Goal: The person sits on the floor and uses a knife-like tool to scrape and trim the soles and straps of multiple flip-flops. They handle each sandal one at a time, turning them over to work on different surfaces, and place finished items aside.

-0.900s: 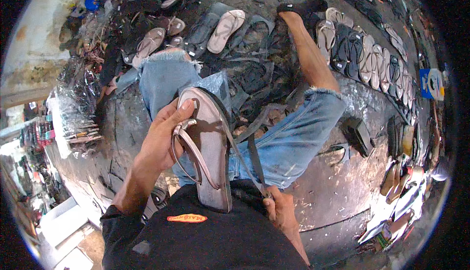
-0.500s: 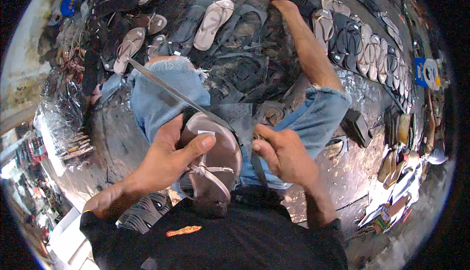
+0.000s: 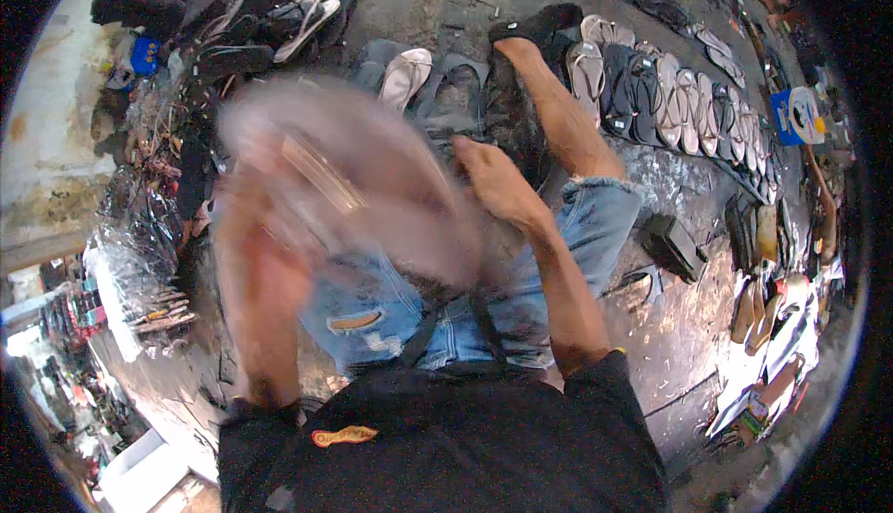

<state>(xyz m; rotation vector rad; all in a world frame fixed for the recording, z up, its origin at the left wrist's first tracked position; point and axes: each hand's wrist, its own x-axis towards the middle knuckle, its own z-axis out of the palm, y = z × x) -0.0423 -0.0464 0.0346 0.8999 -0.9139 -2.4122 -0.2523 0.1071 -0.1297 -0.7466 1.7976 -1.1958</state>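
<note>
A beige strappy sandal (image 3: 409, 206), strongly blurred, is raised over my lap and looks large in the view. My left hand (image 3: 270, 243) is at its left side and grips it; motion smears the fingers. Beyond the sandal's right edge, my right hand (image 3: 502, 183) hangs over the dark sole pieces on the floor. Its fingers curl downward and the back of the hand faces up. What it holds, if anything, is hidden. The long grey strip from before does not show clearly now.
Beige sandals (image 3: 405, 79) and dark soles lie ahead. Rows of finished sandals (image 3: 668, 104) stand at the right, below a blue-and-white container (image 3: 797, 118). A dark block (image 3: 672, 246) sits beside my right knee. Clear plastic wrapping (image 3: 139, 243) is piled at the left.
The sandal and my left hand have swung upward and blurred. My right hand has moved forward, away from my lap, to the floor pieces. The view has shifted slightly.
</note>
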